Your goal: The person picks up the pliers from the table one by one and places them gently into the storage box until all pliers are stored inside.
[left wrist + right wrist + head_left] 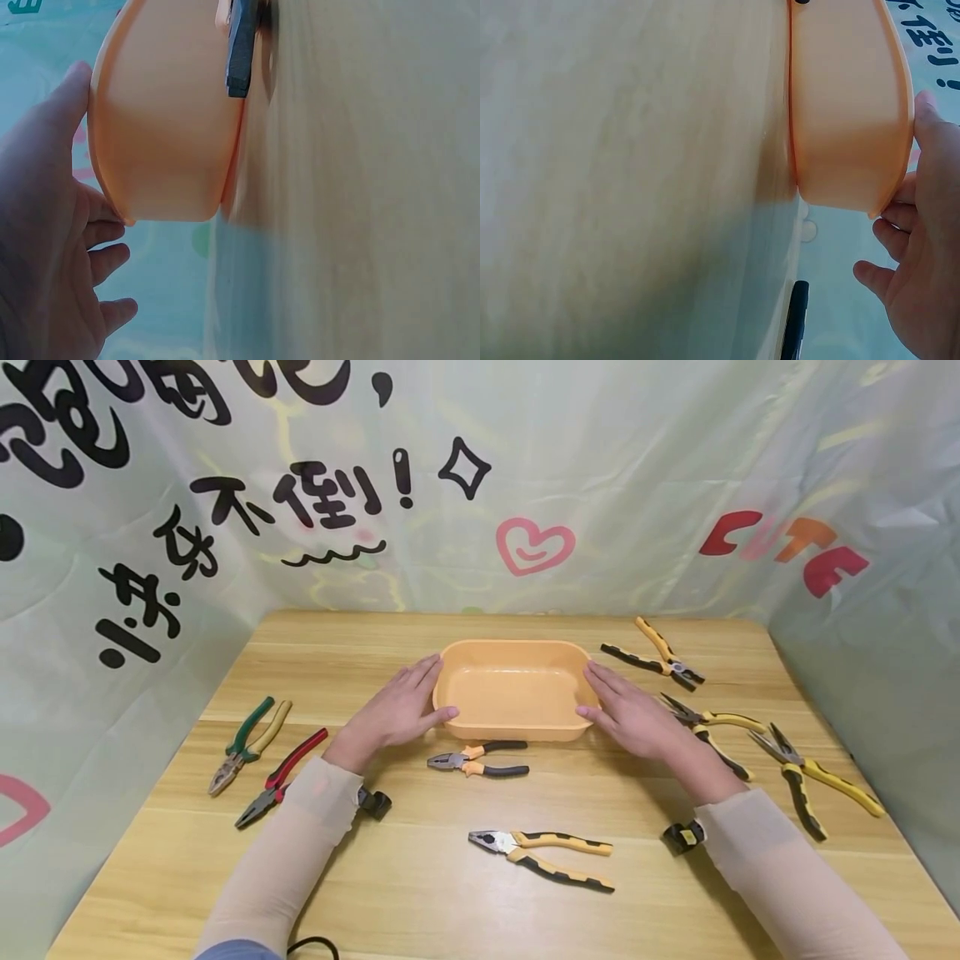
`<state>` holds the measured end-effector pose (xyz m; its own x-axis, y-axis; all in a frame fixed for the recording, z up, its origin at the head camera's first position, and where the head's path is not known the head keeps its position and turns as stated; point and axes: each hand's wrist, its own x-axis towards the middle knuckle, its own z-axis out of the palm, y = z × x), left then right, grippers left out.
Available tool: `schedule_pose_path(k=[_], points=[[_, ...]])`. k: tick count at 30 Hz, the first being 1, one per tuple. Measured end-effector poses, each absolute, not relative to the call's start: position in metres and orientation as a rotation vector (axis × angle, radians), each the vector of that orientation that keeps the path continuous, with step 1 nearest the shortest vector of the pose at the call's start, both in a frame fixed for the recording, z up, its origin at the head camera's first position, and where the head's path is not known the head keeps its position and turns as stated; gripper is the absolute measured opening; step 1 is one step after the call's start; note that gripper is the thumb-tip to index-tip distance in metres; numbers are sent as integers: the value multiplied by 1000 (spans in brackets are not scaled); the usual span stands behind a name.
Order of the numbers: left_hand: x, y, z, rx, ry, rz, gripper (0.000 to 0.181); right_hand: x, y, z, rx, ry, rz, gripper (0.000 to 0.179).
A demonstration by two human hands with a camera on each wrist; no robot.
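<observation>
An orange rectangular plastic basin (517,731) stands upright near the back middle of the table, its inside bare. My left hand (401,706) holds its left end, thumb over the rim and fingers along the outer side. At the opposite end my right hand (633,710) grips the rim in the same way. Both wrist views show the basin's wall (169,150) with fingers bent under the rim. Just in front of the basin lie small pliers (472,760) with orange and black handles. Nearer to me are larger combination pliers (540,856) with yellow and black handles, spread apart.
Left of my left arm lie green-and-tan-handled pliers (243,747) and red-handled pliers (281,781), partly behind the sleeve. On the right are yellow-and-black pliers (660,656) and two long-nose pliers (720,722), (813,777). A printed curtain (622,468) hangs behind the wooden table (420,902).
</observation>
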<state>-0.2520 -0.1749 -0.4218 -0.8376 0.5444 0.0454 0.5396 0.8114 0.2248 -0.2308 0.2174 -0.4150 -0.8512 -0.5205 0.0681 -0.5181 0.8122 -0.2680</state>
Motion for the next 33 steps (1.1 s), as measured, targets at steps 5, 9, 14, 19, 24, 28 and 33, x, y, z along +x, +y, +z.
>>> schedule_pose_path(k=[5,9,14,19,24,28,33], points=[[-253,-175,-422,893,2952,379,97,-231,218,-415,-851,2980,-426,75],[-254,-175,-422,901,2949,381,98,-232,218,-414,-848,2975,-420,75],[-254,-177,-421,918,2951,357,105,-232,217,-413,-852,2975,-410,75],[-254,-177,-421,901,2948,343,108,-230,217,-413,-865,2991,-399,75],[-254,-176,-420,894,2942,332,108,-226,216,-412,-907,3031,-395,73],[-254,-177,-419,909,2942,321,107,-220,215,-412,-975,3060,-397,71],[-254,-177,-420,904,2949,312,108,-212,214,-411,-1058,3079,-412,69]])
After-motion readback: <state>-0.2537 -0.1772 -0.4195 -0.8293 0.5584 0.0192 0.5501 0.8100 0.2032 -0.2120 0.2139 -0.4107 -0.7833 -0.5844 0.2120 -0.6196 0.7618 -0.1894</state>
